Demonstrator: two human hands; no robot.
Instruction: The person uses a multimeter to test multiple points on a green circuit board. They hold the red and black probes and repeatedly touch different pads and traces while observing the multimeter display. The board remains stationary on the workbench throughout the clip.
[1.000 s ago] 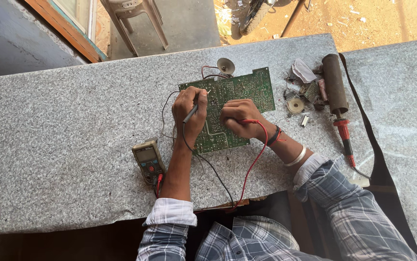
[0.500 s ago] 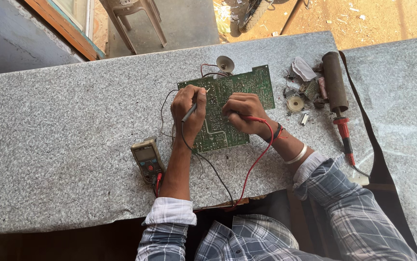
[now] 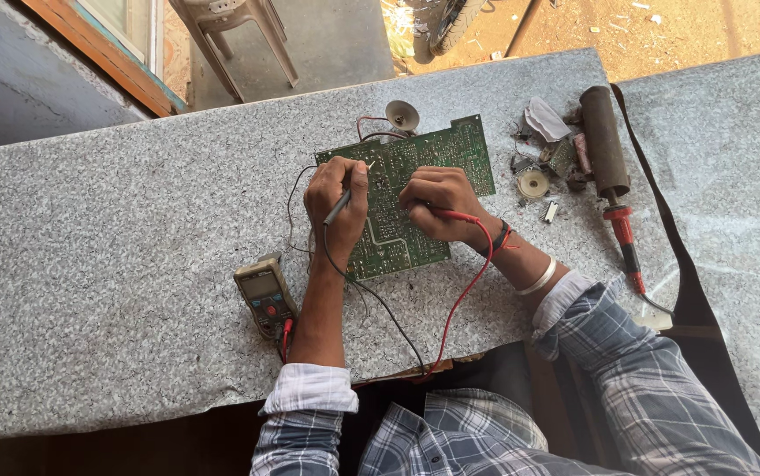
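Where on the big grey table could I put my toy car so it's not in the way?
The widest bare patch of the granite counter lies left of the multimeter. It is crowded around the circuit board, where the left hand and right hand hold probes, and near the small parts and soldering iron.

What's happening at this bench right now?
A person in a plaid shirt leans over a grey stone bench with a green circuit board lying on it. The left hand holds a black probe against the board, and the right hand holds a red probe on it. Both leads run back to a multimeter lying left of the arms. A red-handled soldering iron and small loose parts lie to the right of the board.
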